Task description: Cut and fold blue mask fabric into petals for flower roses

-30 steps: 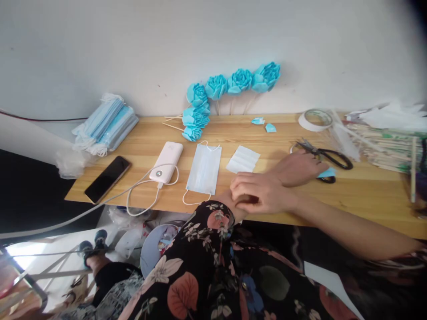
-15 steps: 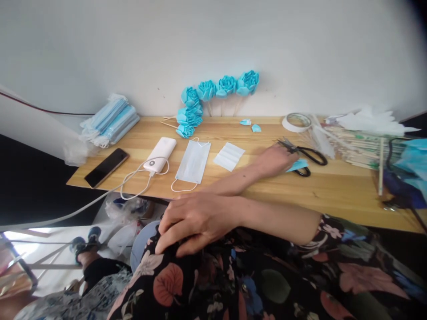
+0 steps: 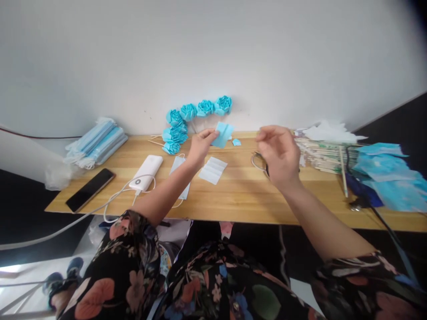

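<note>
Wooden counter [image 3: 227, 206] against a pale wall [image 3: 273, 66]; below its near edge, a bin [image 3: 174, 247], partly hidden by the left sleeve [image 3: 128, 258], seems to hold coloured scraps [image 3: 165, 262], too obscured to name. On top, nearest, are a phone [image 3: 90, 190], a power bank [image 3: 147, 172] and a mask [image 3: 184, 191] partly covered by the left arm [image 3: 167, 191], with a white sheet [image 3: 213, 170] just beside it. At the left a clear bag [image 3: 60, 173] lies by the mask stack [image 3: 96, 142], its contents unclear. Over the counter, the left hand [image 3: 202, 146] pinches a blue sheet [image 3: 224, 134] by its left edge, raised before the flowers [image 3: 205, 108]. Well apart from it, the right hand [image 3: 280, 153] is lifted, half spread, fingers loosely curled, nothing seen in it. The step in hand looks like holding up the blue sheet for handling; the next move would probably call for the free hand to meet it lightly, since it looks thin. Farthest, the flowers stand or lie near the wall
</note>
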A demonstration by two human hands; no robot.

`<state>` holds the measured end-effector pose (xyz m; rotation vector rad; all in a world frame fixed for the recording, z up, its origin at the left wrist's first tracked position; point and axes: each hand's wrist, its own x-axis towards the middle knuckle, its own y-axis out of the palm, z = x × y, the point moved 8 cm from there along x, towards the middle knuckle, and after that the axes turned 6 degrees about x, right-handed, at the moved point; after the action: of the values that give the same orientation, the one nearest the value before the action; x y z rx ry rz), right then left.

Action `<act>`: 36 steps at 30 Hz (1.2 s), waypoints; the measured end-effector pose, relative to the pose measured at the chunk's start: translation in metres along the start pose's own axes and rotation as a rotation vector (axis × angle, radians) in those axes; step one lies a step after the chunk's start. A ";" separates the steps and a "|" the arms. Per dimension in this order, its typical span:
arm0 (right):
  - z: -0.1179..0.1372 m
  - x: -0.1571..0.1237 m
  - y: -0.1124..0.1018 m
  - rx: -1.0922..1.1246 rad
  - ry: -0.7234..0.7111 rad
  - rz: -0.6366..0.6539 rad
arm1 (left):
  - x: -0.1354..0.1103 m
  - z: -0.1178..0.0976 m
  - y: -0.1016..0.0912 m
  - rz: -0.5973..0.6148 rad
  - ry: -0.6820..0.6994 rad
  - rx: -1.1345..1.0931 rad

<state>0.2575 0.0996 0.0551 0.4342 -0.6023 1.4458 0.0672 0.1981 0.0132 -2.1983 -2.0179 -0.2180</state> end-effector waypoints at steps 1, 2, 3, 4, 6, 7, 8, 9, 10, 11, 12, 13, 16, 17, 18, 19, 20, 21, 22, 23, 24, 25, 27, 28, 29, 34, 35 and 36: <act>-0.012 0.006 -0.006 0.074 0.049 -0.060 | -0.003 -0.002 -0.007 -0.004 -0.014 -0.034; -0.027 0.011 -0.003 0.151 0.118 -0.055 | -0.005 -0.003 -0.012 -0.010 -0.019 -0.055; -0.043 0.015 0.006 0.212 0.204 -0.023 | -0.008 -0.004 -0.015 -0.011 -0.020 -0.068; -0.057 0.018 0.017 0.240 0.268 0.019 | -0.010 -0.004 -0.015 -0.008 -0.019 -0.078; -0.073 0.022 0.042 0.284 0.330 0.103 | -0.013 -0.003 -0.013 -0.003 -0.012 -0.088; -0.076 0.024 0.053 0.305 0.336 0.140 | -0.014 -0.003 -0.011 0.000 -0.003 -0.085; -0.078 0.025 0.063 0.316 0.338 0.173 | -0.014 -0.003 -0.010 0.001 0.012 -0.073; -0.078 0.026 0.071 0.318 0.337 0.199 | -0.014 -0.004 -0.009 -0.005 0.034 -0.054; -0.077 0.027 0.076 0.315 0.334 0.215 | -0.014 -0.005 -0.009 -0.016 0.061 -0.033; -0.075 0.028 0.079 0.307 0.331 0.215 | -0.014 -0.007 -0.009 -0.029 0.087 -0.013; -0.075 0.030 0.080 0.296 0.328 0.200 | -0.014 -0.009 -0.009 -0.041 0.109 0.004; -0.074 0.031 0.079 0.283 0.324 0.173 | -0.014 -0.011 -0.009 -0.049 0.126 0.015; -0.078 0.034 0.068 0.244 0.309 0.074 | -0.013 -0.013 -0.005 -0.021 0.135 0.032; -0.080 0.034 0.064 0.238 0.295 0.055 | -0.013 -0.013 -0.003 -0.001 0.131 0.033; -0.082 0.034 0.061 0.237 0.278 0.046 | -0.012 -0.012 -0.001 0.020 0.122 0.032; -0.085 0.033 0.059 0.240 0.260 0.047 | -0.010 -0.010 0.000 0.040 0.108 0.031; -0.087 0.032 0.056 0.243 0.243 0.053 | -0.009 -0.008 0.001 0.054 0.089 0.031; -0.089 0.031 0.054 0.243 0.230 0.059 | -0.007 -0.005 0.000 0.061 0.067 0.036; -0.091 0.030 0.051 0.235 0.220 0.062 | -0.005 -0.001 -0.001 0.062 0.045 0.049; -0.092 0.029 0.049 0.219 0.210 0.059 | -0.003 0.002 -0.003 0.062 0.024 0.068; -0.093 0.028 0.046 0.195 0.197 0.051 | -0.001 0.006 -0.005 0.062 0.005 0.090; -0.093 0.027 0.043 0.164 0.181 0.047 | 0.001 0.009 -0.007 0.063 -0.015 0.110; -0.091 0.026 0.042 0.094 0.149 0.053 | 0.004 0.014 -0.011 0.064 -0.057 0.138; -0.090 0.025 0.043 0.062 0.136 0.064 | 0.006 0.017 -0.012 0.064 -0.078 0.145; -0.089 0.024 0.045 0.034 0.127 0.075 | 0.007 0.019 -0.014 0.063 -0.095 0.146; -0.089 0.021 0.051 -0.032 0.125 0.099 | 0.011 0.031 -0.009 0.125 -0.137 -0.002; -0.091 0.020 0.051 -0.033 0.130 0.103 | 0.010 0.035 -0.008 0.142 -0.141 -0.042; -0.092 0.020 0.052 -0.035 0.136 0.108 | 0.009 0.039 -0.006 0.155 -0.141 -0.074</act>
<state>0.2173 0.1762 -0.0088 0.2766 -0.5469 1.5514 0.0618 0.2158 -0.0233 -2.4675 -1.9236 -0.1242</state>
